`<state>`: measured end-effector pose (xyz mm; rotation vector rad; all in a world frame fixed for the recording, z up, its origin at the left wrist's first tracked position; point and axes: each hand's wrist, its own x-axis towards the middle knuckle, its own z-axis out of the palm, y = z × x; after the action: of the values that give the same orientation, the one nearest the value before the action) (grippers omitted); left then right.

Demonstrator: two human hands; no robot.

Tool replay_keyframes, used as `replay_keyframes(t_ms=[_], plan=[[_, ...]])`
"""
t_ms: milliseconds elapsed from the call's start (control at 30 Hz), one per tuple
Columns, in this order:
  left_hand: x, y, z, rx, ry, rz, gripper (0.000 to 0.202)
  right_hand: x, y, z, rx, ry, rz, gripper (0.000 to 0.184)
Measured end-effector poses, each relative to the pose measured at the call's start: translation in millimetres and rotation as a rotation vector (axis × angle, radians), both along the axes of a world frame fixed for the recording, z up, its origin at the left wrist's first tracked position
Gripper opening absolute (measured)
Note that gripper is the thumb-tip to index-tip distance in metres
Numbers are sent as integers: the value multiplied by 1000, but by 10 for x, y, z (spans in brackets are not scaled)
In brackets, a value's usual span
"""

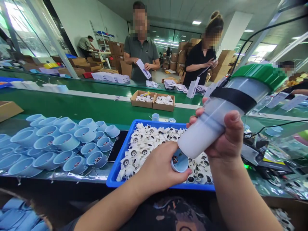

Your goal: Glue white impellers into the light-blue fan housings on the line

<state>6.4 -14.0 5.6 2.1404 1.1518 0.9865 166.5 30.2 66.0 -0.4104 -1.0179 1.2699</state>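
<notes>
My left hand (157,168) is closed around a small light-blue cup (180,162), held on its side over the blue tray (115,171). My right hand (222,136) grips a white cylindrical tool (216,120) with a black band and a green cap, a black cable running from its top. The tool's lower end sits at the mouth of the cup. The tray is filled with several small white parts (146,141) with dark round centres.
Several light-blue cups (57,142) lie in a heap at left, a dark phone (117,146) beside them. Behind runs a green conveyor (96,107) with two cardboard boxes (152,101). Two people stand across it handling cards. Cables and gear (264,154) lie at right.
</notes>
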Motion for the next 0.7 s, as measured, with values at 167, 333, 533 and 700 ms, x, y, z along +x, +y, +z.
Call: replay_keyframes(t_ms=[167,333,533,700], plan=[[15,8,-12,-9,-14,-24,41,24,12,-43,-17,6,-18,71],[38,36,-11,-39,6,-14,36,47,44,-70,-40,-1,-32,69],[30,82,-28,-37,9,-17,38,71,73,-93,-51,-28,-40,67],[26,124,-25,-53,-1,-22,40,9,112,-76,-85,-56,-50,64]])
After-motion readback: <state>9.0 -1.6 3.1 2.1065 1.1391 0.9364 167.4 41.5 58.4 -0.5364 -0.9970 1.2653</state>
